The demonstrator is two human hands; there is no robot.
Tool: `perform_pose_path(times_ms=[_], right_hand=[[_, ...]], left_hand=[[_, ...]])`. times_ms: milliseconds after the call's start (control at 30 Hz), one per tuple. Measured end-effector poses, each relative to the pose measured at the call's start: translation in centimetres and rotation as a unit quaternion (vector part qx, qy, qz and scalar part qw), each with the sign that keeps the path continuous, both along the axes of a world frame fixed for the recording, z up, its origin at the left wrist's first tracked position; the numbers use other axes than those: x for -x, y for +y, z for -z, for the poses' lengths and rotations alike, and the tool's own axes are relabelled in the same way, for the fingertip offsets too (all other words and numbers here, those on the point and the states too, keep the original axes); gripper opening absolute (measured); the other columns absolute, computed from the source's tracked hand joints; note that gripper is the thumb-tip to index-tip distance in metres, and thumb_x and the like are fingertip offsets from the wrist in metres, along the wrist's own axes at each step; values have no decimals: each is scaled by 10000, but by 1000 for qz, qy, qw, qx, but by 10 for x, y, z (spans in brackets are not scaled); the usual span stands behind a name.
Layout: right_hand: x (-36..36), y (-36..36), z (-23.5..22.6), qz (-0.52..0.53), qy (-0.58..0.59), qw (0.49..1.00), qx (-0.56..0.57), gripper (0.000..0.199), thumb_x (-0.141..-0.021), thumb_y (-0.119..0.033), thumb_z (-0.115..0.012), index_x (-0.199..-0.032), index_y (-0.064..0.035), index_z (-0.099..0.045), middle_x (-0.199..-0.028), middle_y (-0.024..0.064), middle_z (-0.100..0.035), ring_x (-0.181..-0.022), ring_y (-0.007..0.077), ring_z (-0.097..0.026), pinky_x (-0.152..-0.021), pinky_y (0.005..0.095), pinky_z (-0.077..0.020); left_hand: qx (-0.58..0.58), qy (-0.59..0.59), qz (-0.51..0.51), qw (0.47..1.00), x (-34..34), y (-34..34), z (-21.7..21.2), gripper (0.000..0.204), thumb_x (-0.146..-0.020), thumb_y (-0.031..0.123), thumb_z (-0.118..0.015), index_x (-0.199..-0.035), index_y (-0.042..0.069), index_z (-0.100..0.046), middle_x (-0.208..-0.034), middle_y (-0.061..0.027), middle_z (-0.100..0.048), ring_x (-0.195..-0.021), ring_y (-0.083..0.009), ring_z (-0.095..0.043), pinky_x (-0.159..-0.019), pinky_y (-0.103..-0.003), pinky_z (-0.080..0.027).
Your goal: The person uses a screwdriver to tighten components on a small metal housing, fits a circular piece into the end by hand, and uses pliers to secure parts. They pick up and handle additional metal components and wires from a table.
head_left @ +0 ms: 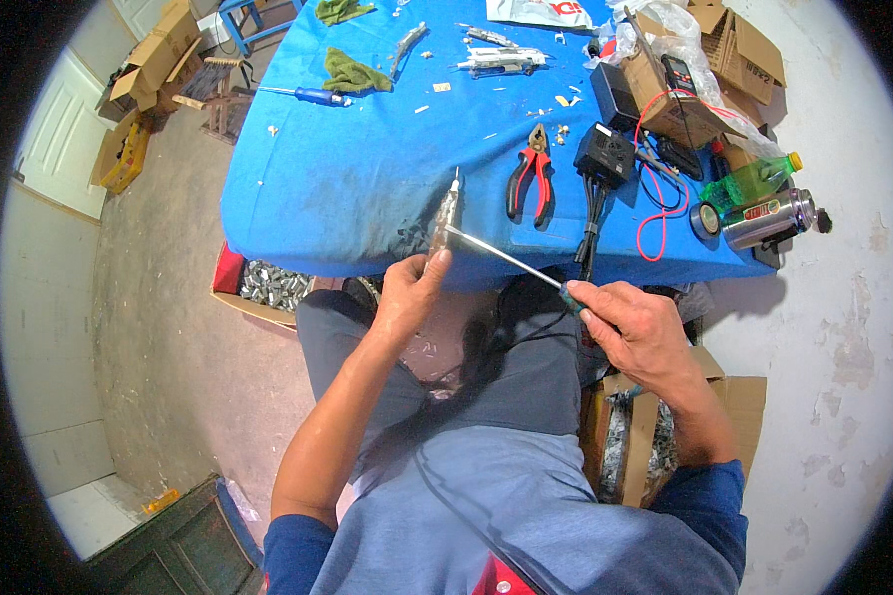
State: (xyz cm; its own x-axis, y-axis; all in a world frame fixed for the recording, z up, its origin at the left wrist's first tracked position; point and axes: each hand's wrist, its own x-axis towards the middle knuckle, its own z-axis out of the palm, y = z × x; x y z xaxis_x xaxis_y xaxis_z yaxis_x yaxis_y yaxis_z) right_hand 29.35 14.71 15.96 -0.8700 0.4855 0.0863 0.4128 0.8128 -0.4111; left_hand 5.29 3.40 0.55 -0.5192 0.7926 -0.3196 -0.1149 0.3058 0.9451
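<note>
In my left hand [410,296], a slim whitish metal part [447,210] is gripped near its lower end, its thin tip pointing away from me. My right hand [633,325] is closed around the dark handle of a screwdriver [514,261]. Its long shaft slants up to the left, and the tip meets the side of the part; whether it sits in a slot or screw is too small to tell. Both hands are at the near edge of the blue-covered table [298,178]. To the right of the part lie red-and-black pliers [533,180].
Similar metal parts [501,62], green cloths [355,73] and a blue screwdriver [318,96] lie farther back. A black device with cables [605,156], a green bottle [759,184] and a steel flask [769,220] crowd the right. Below the edge stands a box of metal pieces [276,285].
</note>
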Motion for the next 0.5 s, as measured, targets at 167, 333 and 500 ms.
perform_pose_path(times_ms=[167,333,500], right_hand=[[9,2,-8,-36,-3,998,-54,333,-812,-127,-673,-1143,-134,-634,-765,72,-583,-659,263,-609,-563,370,-493],[20,-2,-20,-49,-24,995,-86,316,-804,-122,-679,-1117,-135,-639,-732,68,-559,-630,269,-606,-542,375,-489],[23,3,-36,-38,-29,996,-74,271,-808,-124,-671,-1079,-126,-664,-714,83,-581,-622,278,-607,-534,378,-481]], left_hand=[[10,67,25,997,3,1,2,581,-936,488,-532,-802,-71,-608,-628,-89,-539,-627,-164,-489,-604,-365,-427],[48,143,39,988,5,0,-5,596,-936,502,-498,-890,-77,-635,-699,-223,-602,-687,-324,-598,-685,-429,-457],[30,184,14,982,0,2,-9,532,-936,467,-555,-724,-20,-581,-579,-20,-481,-564,-117,-437,-516,-332,-365]])
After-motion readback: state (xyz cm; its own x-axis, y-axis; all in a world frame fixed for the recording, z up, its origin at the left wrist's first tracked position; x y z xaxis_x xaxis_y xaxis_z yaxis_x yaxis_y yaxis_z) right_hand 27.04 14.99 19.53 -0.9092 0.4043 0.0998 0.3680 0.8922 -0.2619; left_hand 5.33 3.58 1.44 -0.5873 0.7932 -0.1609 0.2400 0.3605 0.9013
